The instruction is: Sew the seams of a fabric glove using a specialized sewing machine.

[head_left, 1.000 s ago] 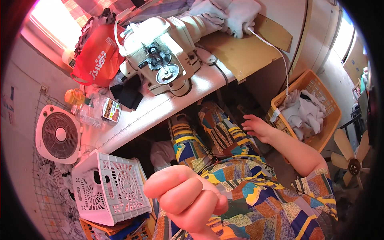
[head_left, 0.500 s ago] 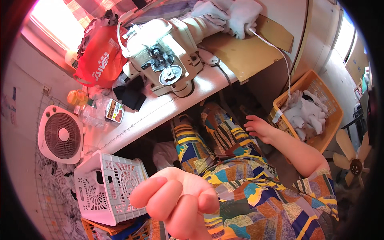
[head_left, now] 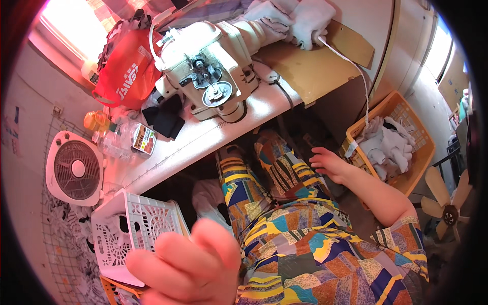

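Observation:
My left hand (head_left: 188, 259) is raised close to the view at the bottom, its fingers curled in and nothing visible in them. It covers part of a white plastic crate (head_left: 114, 239) beside it. My right hand (head_left: 328, 163) hangs over the gap beside my right knee, fingers loosely stretched and slightly apart, holding nothing. An orange basket (head_left: 422, 165) of white cloth pieces (head_left: 389, 147) stands to its right. Ahead of both hands, a cream sewing machine (head_left: 211, 71) with round metal discs sits on the white table (head_left: 198, 145).
A red bag (head_left: 129, 71), black cloth (head_left: 165, 114) and clear plastic containers (head_left: 119, 140) lie left of the machine. A box fan (head_left: 76, 169) stands at the left, another fan (head_left: 450, 213) at the right. A white cord (head_left: 356, 66) runs down to the basket.
My left hand has moved left and turned, so its palm no longer shows and its fingers are more curled. My right hand stays where it was.

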`<move>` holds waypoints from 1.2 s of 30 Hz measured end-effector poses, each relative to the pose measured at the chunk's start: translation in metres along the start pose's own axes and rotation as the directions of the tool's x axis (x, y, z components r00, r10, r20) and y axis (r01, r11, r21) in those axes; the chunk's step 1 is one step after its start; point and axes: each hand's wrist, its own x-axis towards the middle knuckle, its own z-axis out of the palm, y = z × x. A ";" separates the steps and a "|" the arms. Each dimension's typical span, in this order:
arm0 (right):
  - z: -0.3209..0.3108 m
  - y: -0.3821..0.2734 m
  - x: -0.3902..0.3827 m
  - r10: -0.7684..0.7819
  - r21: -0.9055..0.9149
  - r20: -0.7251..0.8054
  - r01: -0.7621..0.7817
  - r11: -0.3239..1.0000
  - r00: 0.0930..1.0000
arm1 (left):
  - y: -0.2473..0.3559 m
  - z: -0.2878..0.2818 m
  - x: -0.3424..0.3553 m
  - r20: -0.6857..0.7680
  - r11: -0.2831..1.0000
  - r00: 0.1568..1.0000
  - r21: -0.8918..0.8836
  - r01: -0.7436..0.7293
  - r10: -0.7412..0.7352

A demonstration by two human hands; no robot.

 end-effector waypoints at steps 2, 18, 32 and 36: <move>-0.002 0.002 0.001 0.009 0.004 -0.010 -0.008 1.000 1.000 | 0.028 0.003 0.001 -0.020 0.885 0.937 -0.337 0.322 -0.348; -0.003 0.001 0.000 0.005 -0.001 -0.026 -0.005 1.000 1.000 | 0.062 -0.016 0.007 0.283 0.630 0.833 -0.551 0.547 -0.476; 0.002 -0.012 -0.005 -0.232 -0.190 0.027 0.233 0.954 0.972 | 0.032 0.022 0.008 -0.160 0.788 0.883 -0.540 0.297 -0.442; -0.003 -0.072 -0.028 -0.437 -0.165 0.080 0.445 0.880 0.896 | 0.006 -0.014 -0.011 -0.047 0.848 0.899 -0.358 0.392 -0.436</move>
